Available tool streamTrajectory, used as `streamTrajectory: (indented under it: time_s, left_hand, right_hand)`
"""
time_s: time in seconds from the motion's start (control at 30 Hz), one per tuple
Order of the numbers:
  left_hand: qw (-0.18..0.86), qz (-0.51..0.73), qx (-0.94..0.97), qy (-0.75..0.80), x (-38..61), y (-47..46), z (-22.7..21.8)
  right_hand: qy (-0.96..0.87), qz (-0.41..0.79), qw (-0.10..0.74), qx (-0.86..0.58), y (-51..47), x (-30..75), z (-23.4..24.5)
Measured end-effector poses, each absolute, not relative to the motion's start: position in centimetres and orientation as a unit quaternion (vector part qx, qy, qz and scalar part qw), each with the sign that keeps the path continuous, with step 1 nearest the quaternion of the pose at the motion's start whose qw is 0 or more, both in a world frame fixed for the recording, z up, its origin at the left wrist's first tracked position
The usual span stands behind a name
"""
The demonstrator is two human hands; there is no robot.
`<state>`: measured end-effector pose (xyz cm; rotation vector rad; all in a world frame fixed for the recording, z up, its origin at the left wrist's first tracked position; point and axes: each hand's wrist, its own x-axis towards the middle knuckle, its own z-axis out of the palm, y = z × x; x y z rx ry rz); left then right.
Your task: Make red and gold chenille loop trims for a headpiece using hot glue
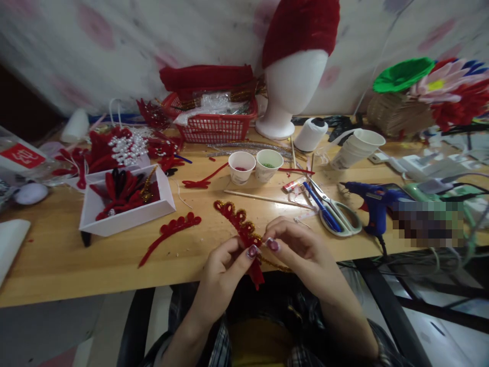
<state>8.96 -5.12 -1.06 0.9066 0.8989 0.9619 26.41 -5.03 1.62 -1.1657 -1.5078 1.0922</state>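
Here, your left hand (pixel 223 266) pinches the red ornament (pixel 237 222); your right hand (pixel 310 251), fingertips together, holds its gold cord (pixel 277 264).

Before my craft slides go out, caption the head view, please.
Hands hold a red scalloped piece and glittery gold cord at a wooden table.

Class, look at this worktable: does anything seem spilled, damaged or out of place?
Nothing looks plainly spilled or damaged. Slightly untidy: a red scrap lies loose left of the two paper cups, and gold trim trails beneath the right hand, beyond the held red scalloped piece.
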Motion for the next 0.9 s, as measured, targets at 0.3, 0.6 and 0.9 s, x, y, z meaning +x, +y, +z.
streamTrajectory:
  time_s: [0.3, 0.6, 0.9]
  left_hand:
    - [0.664, 0.361, 0.501, 0.421, 8.0, -4.4, 0.2]
    - [0.672, 0.34, 0.506, 0.421, 8.2, -4.8, 0.4]
    - [0.549, 0.32, 0.598, 0.488, 8.3, -5.6, -0.3]
  right_hand:
    - [-0.592, 0.539, 0.428, -0.419, -4.2, 27.0, 1.0]
    - [-0.57, 0.525, 0.43, -0.464, -4.5, 26.5, 0.8]
    - [-0.552, 0.521, 0.436, -0.483, -5.0, 26.3, 0.7]
